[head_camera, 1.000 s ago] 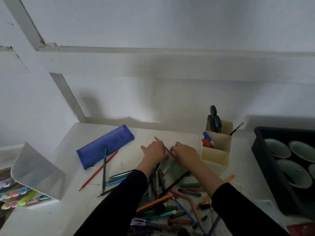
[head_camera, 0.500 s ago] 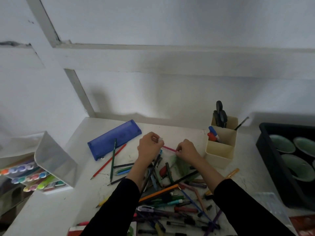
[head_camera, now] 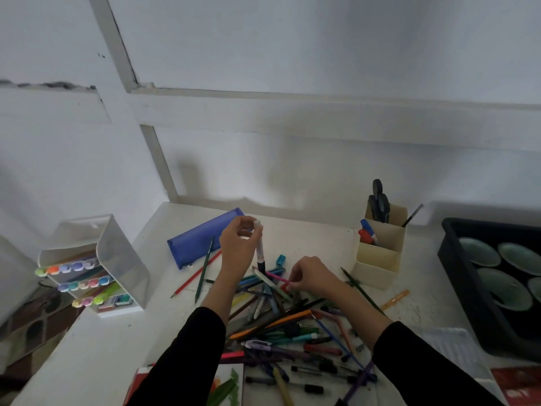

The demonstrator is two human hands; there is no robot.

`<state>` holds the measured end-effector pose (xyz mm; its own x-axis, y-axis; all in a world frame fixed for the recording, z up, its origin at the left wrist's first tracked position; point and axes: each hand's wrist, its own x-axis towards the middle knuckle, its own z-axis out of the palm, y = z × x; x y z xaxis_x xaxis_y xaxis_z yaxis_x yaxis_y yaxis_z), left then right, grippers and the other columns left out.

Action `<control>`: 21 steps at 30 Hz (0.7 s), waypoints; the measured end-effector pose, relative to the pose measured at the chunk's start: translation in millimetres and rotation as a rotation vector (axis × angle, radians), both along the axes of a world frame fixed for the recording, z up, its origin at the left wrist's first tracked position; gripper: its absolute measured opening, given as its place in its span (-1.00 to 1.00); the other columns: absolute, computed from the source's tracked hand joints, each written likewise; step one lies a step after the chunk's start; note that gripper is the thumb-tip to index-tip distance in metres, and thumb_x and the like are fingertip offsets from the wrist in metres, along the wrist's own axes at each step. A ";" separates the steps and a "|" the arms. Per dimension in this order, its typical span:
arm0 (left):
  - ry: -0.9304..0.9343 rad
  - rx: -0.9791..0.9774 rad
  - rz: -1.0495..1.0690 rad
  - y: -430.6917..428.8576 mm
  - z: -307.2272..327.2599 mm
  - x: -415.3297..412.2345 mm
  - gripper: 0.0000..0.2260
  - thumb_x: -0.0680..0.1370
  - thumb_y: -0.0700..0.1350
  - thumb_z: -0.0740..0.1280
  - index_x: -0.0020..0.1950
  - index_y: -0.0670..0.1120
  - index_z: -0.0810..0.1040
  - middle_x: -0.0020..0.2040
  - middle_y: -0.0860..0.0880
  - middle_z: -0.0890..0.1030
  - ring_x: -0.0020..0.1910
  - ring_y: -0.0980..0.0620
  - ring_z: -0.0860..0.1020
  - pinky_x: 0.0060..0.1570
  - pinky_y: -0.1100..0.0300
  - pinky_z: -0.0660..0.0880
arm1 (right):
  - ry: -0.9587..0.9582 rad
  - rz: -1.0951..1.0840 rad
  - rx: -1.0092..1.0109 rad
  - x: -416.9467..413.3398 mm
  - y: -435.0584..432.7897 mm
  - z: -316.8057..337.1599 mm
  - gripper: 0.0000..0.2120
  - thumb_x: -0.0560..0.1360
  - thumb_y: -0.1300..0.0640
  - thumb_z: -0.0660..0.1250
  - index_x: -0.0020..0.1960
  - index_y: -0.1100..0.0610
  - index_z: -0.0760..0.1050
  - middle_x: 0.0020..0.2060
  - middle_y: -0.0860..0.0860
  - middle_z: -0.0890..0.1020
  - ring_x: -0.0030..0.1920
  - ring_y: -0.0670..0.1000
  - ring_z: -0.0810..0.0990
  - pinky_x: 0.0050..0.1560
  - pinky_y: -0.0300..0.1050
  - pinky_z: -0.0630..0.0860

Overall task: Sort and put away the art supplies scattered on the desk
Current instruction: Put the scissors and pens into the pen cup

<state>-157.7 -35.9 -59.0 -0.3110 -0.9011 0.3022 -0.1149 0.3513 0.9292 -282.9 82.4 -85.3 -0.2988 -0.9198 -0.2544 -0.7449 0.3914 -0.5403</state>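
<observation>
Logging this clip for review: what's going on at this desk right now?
A person is sorting a pile of pens and pencils on a white desk. The left hand holds a white marker upright above the pile, dark end down. The right hand pinches a pink pen lying on the heap. A marker rack stands at the left, a blue pencil case behind, a cream organizer at the right. Most supplies lie loose.

Dim bluish-white wall (head_camera: 322,39) with white painted battens (head_camera: 292,96) behind a scuffed white desk (head_camera: 102,347)
</observation>
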 end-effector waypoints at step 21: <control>0.063 0.104 0.071 9.3 16.6 29.7 -0.92 0.59 -0.22 0.24 -0.01 -0.07 0.37 -0.23 -0.04 0.59 -0.32 0.05 0.53 -0.37 0.25 0.48 | 0.846 0.013 0.034 -48.5 -3.5 30.2 -0.74 0.48 0.38 0.26 0.15 0.22 0.39 0.07 0.09 0.47 0.03 0.08 0.54 -0.11 -0.11 0.49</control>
